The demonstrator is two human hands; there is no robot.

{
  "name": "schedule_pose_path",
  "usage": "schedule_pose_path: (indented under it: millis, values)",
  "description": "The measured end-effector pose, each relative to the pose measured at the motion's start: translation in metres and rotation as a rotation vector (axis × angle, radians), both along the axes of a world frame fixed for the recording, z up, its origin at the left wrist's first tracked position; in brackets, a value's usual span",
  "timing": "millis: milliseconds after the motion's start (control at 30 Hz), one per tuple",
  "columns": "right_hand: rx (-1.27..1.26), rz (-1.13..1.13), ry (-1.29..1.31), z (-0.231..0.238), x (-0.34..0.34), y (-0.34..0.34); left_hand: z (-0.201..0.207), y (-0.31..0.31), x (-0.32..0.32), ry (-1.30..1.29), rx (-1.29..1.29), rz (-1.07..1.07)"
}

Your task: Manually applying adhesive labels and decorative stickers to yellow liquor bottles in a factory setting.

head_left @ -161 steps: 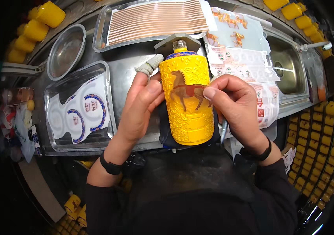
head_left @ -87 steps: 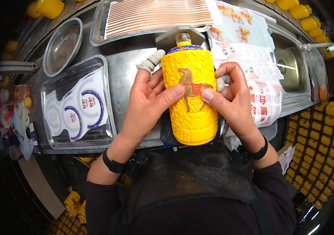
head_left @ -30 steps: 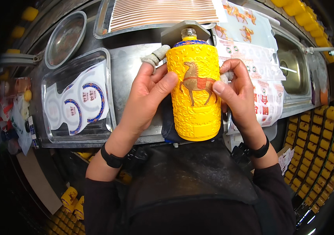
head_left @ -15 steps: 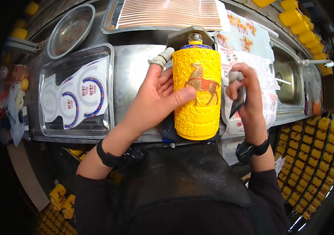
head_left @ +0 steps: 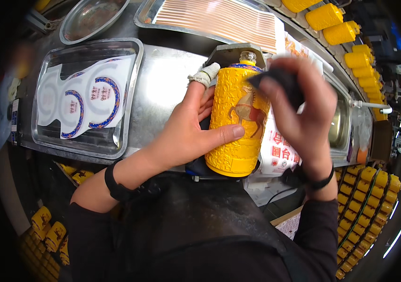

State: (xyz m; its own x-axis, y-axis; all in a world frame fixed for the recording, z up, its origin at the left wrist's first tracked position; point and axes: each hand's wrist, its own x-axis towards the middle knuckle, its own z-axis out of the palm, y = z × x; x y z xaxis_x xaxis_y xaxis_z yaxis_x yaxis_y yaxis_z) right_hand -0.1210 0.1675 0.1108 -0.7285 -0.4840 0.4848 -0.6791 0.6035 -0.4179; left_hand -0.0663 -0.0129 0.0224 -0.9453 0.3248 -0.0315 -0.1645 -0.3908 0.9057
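Far left, a steel tray (head_left: 130,94) is lying on the metal table (head_left: 167,84), and curved blue-edged white labels (head_left: 85,101) are being carried in it. Just right of the tray, the left hand (head_left: 186,134) is being pressed against the yellow embossed bottle (head_left: 238,122): its thumb is laid across the bottle's front below the horse sticker (head_left: 247,112), while its fingers (head_left: 206,101) are curled round the bottle's left flank, so the bottle is being gripped. One bandaged fingertip (head_left: 202,74) is sticking up beside the bottle's shoulder. The left forearm is coming in from the lower left, wrist banded in black, palm turned toward the bottle.

The bottle itself is being held lying in a cradle at the table's near edge, its glass neck pointing away from the person.

Further right, the right hand (head_left: 303,113) is raised over the bottle's upper right side, blurred, its fingers closed on a dark cloth (head_left: 278,82) that is being held at the bottle's shoulder. The wrist is bent down, the forearm rising from the lower right. Rows of yellow bottles (head_left: 365,192) are standing at the far right.
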Motion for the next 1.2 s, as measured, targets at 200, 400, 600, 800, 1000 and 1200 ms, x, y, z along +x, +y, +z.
schedule_pose_path:
  millis: [200, 400, 600, 800, 1000, 1200]
  values:
    - [0.072, 0.21, -0.153, 0.012, 0.004, 0.003, -0.005, 0.003, 0.001, 0.012, -0.012, -0.004]
    - [0.153, 0.209, 0.119, 0.004, 0.013, 0.006, -0.006, -0.002, 0.001, 0.064, -0.035, -0.006]
    - [0.044, 0.402, -0.023, 0.0, 0.062, 0.016, 0.01, -0.003, -0.019, -0.092, 0.187, 0.005]
    - [0.114, 0.194, 0.19, -0.015, 0.059, 0.02, -0.008, 0.018, -0.032, -0.04, -0.06, 0.078]
    - [0.046, 0.194, 0.147, -0.02, 0.064, 0.021, -0.01, 0.022, -0.029, -0.004, -0.05, 0.114]
    - [-0.198, -0.024, -0.107, -0.01, 0.047, 0.013, 0.0, 0.008, -0.03, -0.29, 0.124, 0.056]
